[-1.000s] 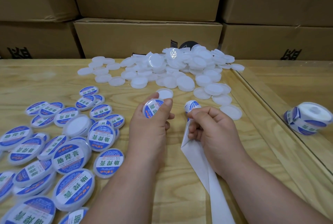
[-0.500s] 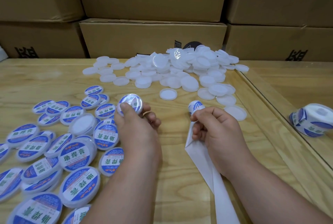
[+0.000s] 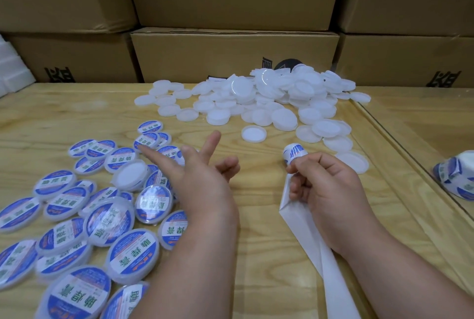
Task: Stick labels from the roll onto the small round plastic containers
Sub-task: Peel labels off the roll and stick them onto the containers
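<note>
The right hand (image 3: 331,190) pinches the backing strip (image 3: 311,239), which runs toward me, a label (image 3: 294,152) apparently curling over its fingertip. The left hand (image 3: 202,180) hovers, fingers spread, above labelled containers (image 3: 133,254) on the wooden bench (image 3: 256,254); cardboard boxes (image 3: 230,59) behind.

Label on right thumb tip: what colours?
The label shows white with blue stripes; only the head view shows it, stuck above the right hand.

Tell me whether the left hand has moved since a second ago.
Yes. The left hand has swung left, away from the lone blank container, over the labelled pile, and let go of its container.
</note>
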The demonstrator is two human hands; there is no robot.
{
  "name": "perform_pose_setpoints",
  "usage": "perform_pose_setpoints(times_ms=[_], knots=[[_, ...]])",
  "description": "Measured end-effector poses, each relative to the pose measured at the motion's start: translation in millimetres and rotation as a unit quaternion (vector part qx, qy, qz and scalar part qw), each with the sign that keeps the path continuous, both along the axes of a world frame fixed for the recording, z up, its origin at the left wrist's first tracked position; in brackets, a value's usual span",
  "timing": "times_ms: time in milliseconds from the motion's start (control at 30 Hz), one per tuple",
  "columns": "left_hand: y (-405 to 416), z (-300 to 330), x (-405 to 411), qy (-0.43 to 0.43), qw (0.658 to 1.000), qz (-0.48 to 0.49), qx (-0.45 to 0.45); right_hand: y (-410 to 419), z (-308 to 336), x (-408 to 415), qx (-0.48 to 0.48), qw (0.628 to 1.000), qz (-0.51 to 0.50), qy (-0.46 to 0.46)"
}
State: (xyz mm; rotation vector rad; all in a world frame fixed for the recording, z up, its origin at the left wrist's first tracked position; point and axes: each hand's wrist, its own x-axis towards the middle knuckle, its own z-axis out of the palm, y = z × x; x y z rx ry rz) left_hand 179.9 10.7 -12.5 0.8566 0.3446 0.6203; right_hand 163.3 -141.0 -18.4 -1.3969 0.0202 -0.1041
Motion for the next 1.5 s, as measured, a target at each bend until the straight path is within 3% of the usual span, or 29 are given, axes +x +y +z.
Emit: perform_pose_setpoints(times_ms=[133,233,367,433,500,600,700,900,1133,1300,1367,1500], knots=[[-11,-4,-1,0.010,0.979,-0.058,0.194,2,3,-1,0.006,1.000,-0.010,0.001],[-24,-9,-6,0.014,0.906,-0.163,0.389,2,4,-3,-0.006,1.000,-0.014,-0.006],[-27,-15,-10,0.009,0.826,-0.244,0.509,-3,7,-4,-0.072,0.993,-0.074,-0.060],[-27,-17,-11,0.006,0.788,-0.258,0.559,-15,9,-1,-0.173,0.964,-0.169,-0.113],[-29,-18,-11,0.011,0.757,-0.271,0.595,-31,12,4,-0.315,0.903,-0.256,-0.140],[-29,-20,-11,0.029,0.740,-0.280,0.611,-50,5,11,-0.500,0.828,-0.254,-0.004],[-29,-21,-10,0.029,0.736,-0.282,0.614,-57,-1,14,-0.557,0.798,-0.198,0.118],[-29,-21,-11,0.037,0.728,-0.286,0.622,-58,-2,17,-0.532,0.809,-0.241,0.072],[-30,-22,-10,0.046,0.737,-0.289,0.610,-46,5,12,-0.341,0.895,-0.274,-0.089],[-30,-16,-9,0.016,0.741,-0.285,0.608,-28,6,-7,-0.138,0.977,-0.048,-0.156],[-29,-12,-11,-0.013,0.761,-0.285,0.583,-27,2,-10,-0.156,0.974,0.008,-0.162],[-27,-4,-13,0.002,0.851,-0.296,0.433,-22,2,-13,-0.168,0.977,0.020,-0.130]])
